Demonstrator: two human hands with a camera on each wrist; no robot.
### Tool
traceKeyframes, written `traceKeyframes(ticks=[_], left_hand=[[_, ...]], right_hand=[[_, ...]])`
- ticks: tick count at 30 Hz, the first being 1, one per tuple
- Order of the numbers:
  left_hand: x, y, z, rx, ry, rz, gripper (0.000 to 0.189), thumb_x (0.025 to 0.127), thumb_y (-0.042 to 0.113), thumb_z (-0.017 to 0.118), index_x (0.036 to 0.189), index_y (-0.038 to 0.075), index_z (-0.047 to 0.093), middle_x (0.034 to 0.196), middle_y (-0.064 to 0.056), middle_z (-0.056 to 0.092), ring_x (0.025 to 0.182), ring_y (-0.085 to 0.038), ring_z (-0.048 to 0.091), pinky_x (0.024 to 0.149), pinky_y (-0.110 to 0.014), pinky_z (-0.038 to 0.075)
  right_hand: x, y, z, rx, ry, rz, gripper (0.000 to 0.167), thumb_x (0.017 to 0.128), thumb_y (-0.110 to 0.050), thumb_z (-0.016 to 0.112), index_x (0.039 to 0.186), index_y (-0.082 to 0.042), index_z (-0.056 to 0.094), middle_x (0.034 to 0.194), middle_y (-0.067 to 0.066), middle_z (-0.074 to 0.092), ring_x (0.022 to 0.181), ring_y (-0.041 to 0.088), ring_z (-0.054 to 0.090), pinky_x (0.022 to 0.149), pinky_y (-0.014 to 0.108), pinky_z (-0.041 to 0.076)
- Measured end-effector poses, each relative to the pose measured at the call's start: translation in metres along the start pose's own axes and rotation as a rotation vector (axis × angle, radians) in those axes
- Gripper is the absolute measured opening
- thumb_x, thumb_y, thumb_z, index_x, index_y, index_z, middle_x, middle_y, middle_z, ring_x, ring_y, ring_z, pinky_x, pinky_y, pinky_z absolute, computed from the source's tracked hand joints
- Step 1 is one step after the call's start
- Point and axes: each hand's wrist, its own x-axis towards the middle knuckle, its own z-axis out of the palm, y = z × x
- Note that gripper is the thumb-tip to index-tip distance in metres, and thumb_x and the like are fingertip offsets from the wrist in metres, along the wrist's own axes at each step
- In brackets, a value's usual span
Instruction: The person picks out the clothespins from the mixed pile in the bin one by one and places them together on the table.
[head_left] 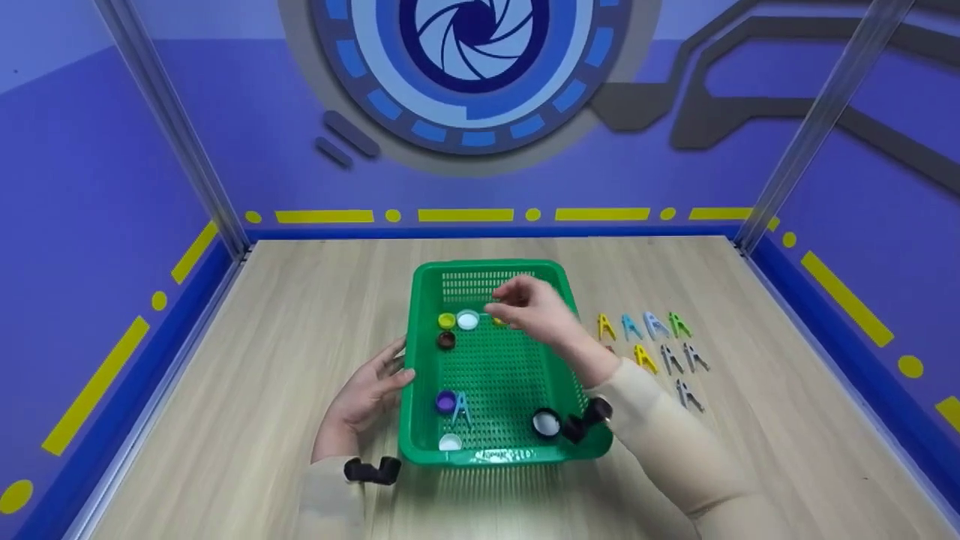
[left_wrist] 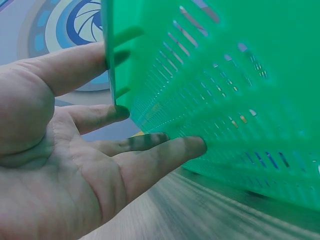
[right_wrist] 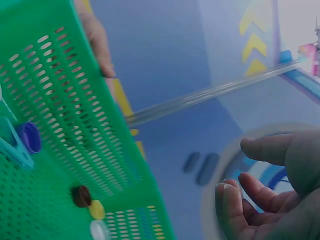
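Observation:
A green plastic basket (head_left: 487,456) stands on the table, holding several bottle caps and a light blue clothespin (head_left: 460,409). My left hand (head_left: 367,394) is at its left side. In the left wrist view, the thumb meets the rim and the extended fingers (left_wrist: 165,155) touch the outside of the slotted wall. Over the far right part of the basket hovers my right hand (head_left: 536,311). Its fingers are loosely bent, and the right wrist view shows a gap between thumb and fingertips with nothing held. Below that hand, a yellow piece (head_left: 499,320) is partly hidden.
Inside the basket are yellow (head_left: 447,321), brown (head_left: 446,340), purple (head_left: 446,402) and white caps (head_left: 467,320), plus a black-rimmed one (head_left: 546,424). Right of it lie yellow (head_left: 606,328), blue (head_left: 631,326), green (head_left: 679,324) and grey clothespins (head_left: 688,395) in rows. Printed panels enclose the table.

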Motion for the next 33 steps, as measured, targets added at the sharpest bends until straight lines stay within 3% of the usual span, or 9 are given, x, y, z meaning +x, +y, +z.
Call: traceKeyframes(ticks=[8, 12, 15, 18, 22, 25, 28, 33], left_hand=[[0.0, -0.001, 0.0, -0.003, 0.014, -0.011, 0.078, 0.104, 0.018, 0.061, 0.166, 0.01, 0.014, 0.165, -0.028, 0.029, 0.144, -0.037, 0.049, 0.107, -0.041, 0.054], [0.001, -0.001, -0.001, -0.015, 0.006, -0.01, 0.079, 0.104, 0.017, 0.061, 0.166, 0.01, 0.013, 0.165, -0.028, 0.028, 0.143, -0.035, 0.051, 0.107, -0.041, 0.054], [0.001, -0.001, -0.001, -0.011, 0.008, -0.005, 0.078, 0.104, 0.017, 0.061, 0.166, 0.011, 0.014, 0.165, -0.026, 0.03, 0.144, -0.036, 0.05, 0.108, -0.043, 0.054], [0.001, -0.001, 0.0, 0.002, 0.018, -0.005, 0.077, 0.104, 0.017, 0.061, 0.166, 0.011, 0.015, 0.166, -0.025, 0.03, 0.146, -0.038, 0.047, 0.109, -0.044, 0.052], [0.001, 0.0, 0.001, 0.009, 0.04, -0.02, 0.078, 0.103, 0.018, 0.063, 0.165, 0.012, 0.016, 0.166, -0.024, 0.031, 0.146, -0.037, 0.047, 0.111, -0.044, 0.051], [0.002, 0.0, 0.001, 0.024, 0.051, -0.015, 0.079, 0.103, 0.019, 0.063, 0.166, 0.011, 0.016, 0.165, -0.025, 0.032, 0.145, -0.038, 0.047, 0.111, -0.045, 0.051], [0.002, 0.0, 0.002, 0.021, 0.057, -0.013, 0.079, 0.102, 0.019, 0.064, 0.166, 0.012, 0.017, 0.165, -0.025, 0.033, 0.146, -0.038, 0.047, 0.111, -0.045, 0.051], [0.002, -0.002, 0.001, -0.001, 0.046, -0.016, 0.078, 0.103, 0.018, 0.063, 0.166, 0.013, 0.018, 0.166, -0.024, 0.032, 0.146, -0.038, 0.047, 0.11, -0.045, 0.052]], right_hand=[[0.028, 0.02, 0.041, -0.179, -0.158, 0.112, 0.028, 0.092, -0.029, 0.078, 0.107, -0.008, 0.067, 0.096, 0.006, 0.068, 0.08, 0.014, 0.063, 0.069, 0.026, 0.056], [0.028, 0.035, 0.055, -0.312, -0.273, 0.16, 0.031, 0.088, -0.035, 0.082, 0.102, -0.01, 0.068, 0.095, 0.003, 0.069, 0.081, 0.013, 0.062, 0.07, 0.028, 0.055], [0.026, 0.041, 0.062, -0.387, -0.384, 0.189, 0.027, 0.087, -0.037, 0.083, 0.087, -0.014, 0.068, 0.081, -0.001, 0.067, 0.072, 0.01, 0.059, 0.065, 0.026, 0.051], [0.024, 0.043, 0.068, -0.5, -0.498, 0.18, 0.034, 0.085, -0.036, 0.085, 0.068, -0.017, 0.063, 0.063, -0.006, 0.057, 0.058, 0.007, 0.048, 0.056, 0.024, 0.042], [0.021, 0.048, 0.076, -0.697, -0.617, 0.167, 0.037, 0.083, -0.041, 0.086, 0.064, -0.017, 0.065, 0.059, -0.009, 0.052, 0.057, 0.007, 0.042, 0.055, 0.022, 0.037], [0.02, 0.051, 0.082, -0.777, -0.64, 0.183, 0.037, 0.082, -0.046, 0.085, 0.069, -0.016, 0.067, 0.061, -0.009, 0.052, 0.06, 0.008, 0.043, 0.058, 0.024, 0.037], [0.02, 0.054, 0.086, -0.811, -0.606, 0.192, 0.035, 0.082, -0.045, 0.086, 0.075, -0.014, 0.07, 0.064, -0.008, 0.056, 0.062, 0.009, 0.045, 0.059, 0.025, 0.039], [0.024, 0.056, 0.084, -0.827, -0.56, 0.172, 0.021, 0.087, -0.027, 0.084, 0.095, -0.008, 0.079, 0.085, 0.001, 0.075, 0.072, 0.012, 0.058, 0.071, 0.029, 0.054]])
